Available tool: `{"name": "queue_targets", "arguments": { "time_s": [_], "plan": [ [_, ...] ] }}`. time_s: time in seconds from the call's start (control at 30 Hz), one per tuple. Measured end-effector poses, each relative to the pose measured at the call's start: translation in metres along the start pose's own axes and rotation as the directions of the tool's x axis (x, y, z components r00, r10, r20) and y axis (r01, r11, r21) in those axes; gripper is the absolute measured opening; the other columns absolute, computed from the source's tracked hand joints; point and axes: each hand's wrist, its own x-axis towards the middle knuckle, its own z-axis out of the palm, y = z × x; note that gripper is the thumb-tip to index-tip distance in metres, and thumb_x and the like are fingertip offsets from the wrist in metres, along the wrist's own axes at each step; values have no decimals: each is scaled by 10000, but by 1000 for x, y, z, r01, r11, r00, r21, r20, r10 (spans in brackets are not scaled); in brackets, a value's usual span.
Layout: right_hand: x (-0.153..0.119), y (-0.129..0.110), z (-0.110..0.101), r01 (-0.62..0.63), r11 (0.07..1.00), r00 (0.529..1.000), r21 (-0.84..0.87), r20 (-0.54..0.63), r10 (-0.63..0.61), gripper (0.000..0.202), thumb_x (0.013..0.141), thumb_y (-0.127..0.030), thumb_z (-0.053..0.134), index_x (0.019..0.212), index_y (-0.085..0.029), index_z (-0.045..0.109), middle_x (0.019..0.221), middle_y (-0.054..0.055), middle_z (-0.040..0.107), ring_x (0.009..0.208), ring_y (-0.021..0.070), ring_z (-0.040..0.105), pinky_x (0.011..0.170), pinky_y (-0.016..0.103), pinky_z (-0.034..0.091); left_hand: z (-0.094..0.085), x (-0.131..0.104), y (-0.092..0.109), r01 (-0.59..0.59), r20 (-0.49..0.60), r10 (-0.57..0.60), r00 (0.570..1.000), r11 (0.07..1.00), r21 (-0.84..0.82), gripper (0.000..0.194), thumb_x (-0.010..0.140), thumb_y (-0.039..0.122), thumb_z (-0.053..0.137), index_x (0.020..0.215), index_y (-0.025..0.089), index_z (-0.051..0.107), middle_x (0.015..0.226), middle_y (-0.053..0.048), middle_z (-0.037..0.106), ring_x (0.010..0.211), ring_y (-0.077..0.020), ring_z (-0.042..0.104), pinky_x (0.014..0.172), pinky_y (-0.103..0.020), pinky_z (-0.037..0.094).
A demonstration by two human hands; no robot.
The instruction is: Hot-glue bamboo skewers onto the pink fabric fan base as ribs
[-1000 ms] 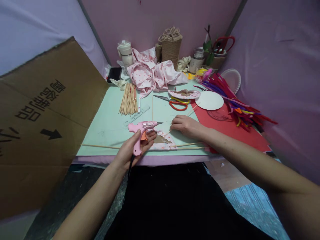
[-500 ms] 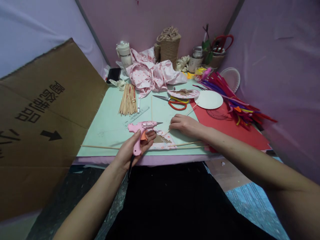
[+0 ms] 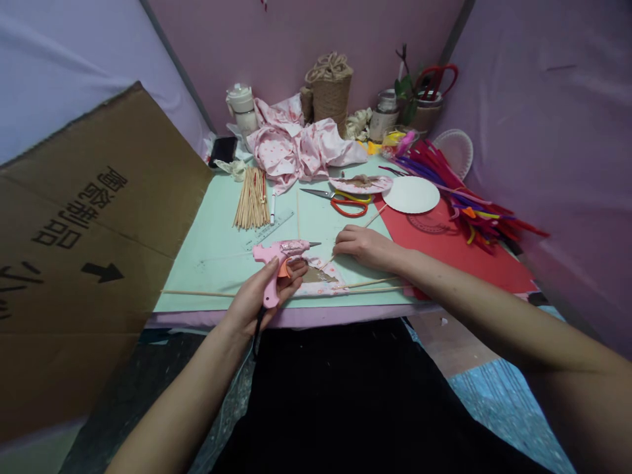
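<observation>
My left hand (image 3: 247, 297) is wrapped round the handle of a pink hot glue gun (image 3: 270, 260), whose metal nozzle points right. Beneath and beside its fingers lies a cardboard piece edged in floral fabric (image 3: 320, 274), partly covered by the hand. My right hand (image 3: 363, 245) is closed on a thin wooden stick (image 3: 376, 215) that slants from the upper right down to this piece; the fingertips' exact grip is hidden. Two more sticks lie across the near edge of the piece, one of them (image 3: 378, 289) reaching to the right. Another long stick (image 3: 197, 293) extends left of my left hand.
Scissors (image 3: 348, 203), a clear ruler (image 3: 270, 229) and a bundle of sticks (image 3: 251, 201) lie behind the hands. Right are a white oval disc (image 3: 411, 195), red paper (image 3: 474, 270) and pipe cleaners (image 3: 459, 191). Crumpled pink fabric (image 3: 306, 148) is behind; a cardboard box (image 3: 99, 263) stands left.
The camera view has shifted slightly. Both hands, the glue gun and the stick keep nearly the same positions.
</observation>
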Motion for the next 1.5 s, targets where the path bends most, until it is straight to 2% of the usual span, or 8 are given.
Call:
{"name": "queue_targets", "arguments": {
  "time_s": [0.4, 0.63, 0.77, 0.93, 1.2, 1.5],
  "plan": [
    [0, 1, 1, -9, 1000, 1000, 19, -18, 10, 354, 963, -90, 379, 982, -165, 724, 902, 101, 671, 838, 205, 515, 733, 323, 440, 0, 1, 1, -19, -5, 19, 1000, 998, 56, 316, 993, 244, 512, 1164, 53, 696, 1292, -239, 691, 1243, -310, 635, 901, -279, 607],
    [1, 1, 1, -1, 1000, 1000, 23, -23, 2, 341, 960, -84, 387, 968, -160, 720, 902, 101, 667, 832, 204, 514, 738, 322, 435, 5, 0, 1, -23, -27, 25, 999, 998, 62, 274, 992, 220, 521, 1088, 56, 719, 1241, -225, 722, 1139, -280, 705, 842, -255, 628],
    [2, -1, -1, -5, 1000, 999, 22, -31, 6, 315, 979, -127, 399, 978, -154, 713, 921, 111, 665, 837, 205, 536, 761, 336, 441, 4, 0, 2, -15, -22, 16, 1000, 998, 62, 288, 994, 229, 519, 1078, 27, 708, 1228, -246, 721, 1124, -278, 712, 856, -265, 625],
    [0, -4, -4, -30, 998, 999, 55, -35, 32, 240, 992, -227, 466, 1041, -148, 687, 953, 118, 676, 880, 215, 574, 779, 345, 453, 3, -1, 3, -19, -11, 20, 1000, 998, 53, 291, 997, 227, 513, 1121, 41, 699, 1239, -222, 724, 1153, -267, 697, 904, -257, 605],
    [5, -11, 0, -9, 996, 999, 89, -41, 13, 199, 983, -214, 478, 1000, -142, 662, 951, 115, 687, 880, 222, 592, 765, 351, 459, 8, -4, -3, -20, 7, 20, 1000, 998, 60, 309, 987, 250, 529, 1116, 36, 712, 1270, -244, 701, 1218, -316, 652, 957, -305, 583],
    [8, -11, 2, 65, 989, 996, 134, -75, -55, 273, 988, -148, 399, 950, -162, 668, 917, 98, 685, 851, 179, 593, 754, 310, 477, 8, -3, -3, -26, -7, 27, 1000, 997, 72, 280, 985, 232, 532, 1093, 61, 726, 1233, -213, 726, 1170, -303, 685, 936, -297, 596]
  ]
}}
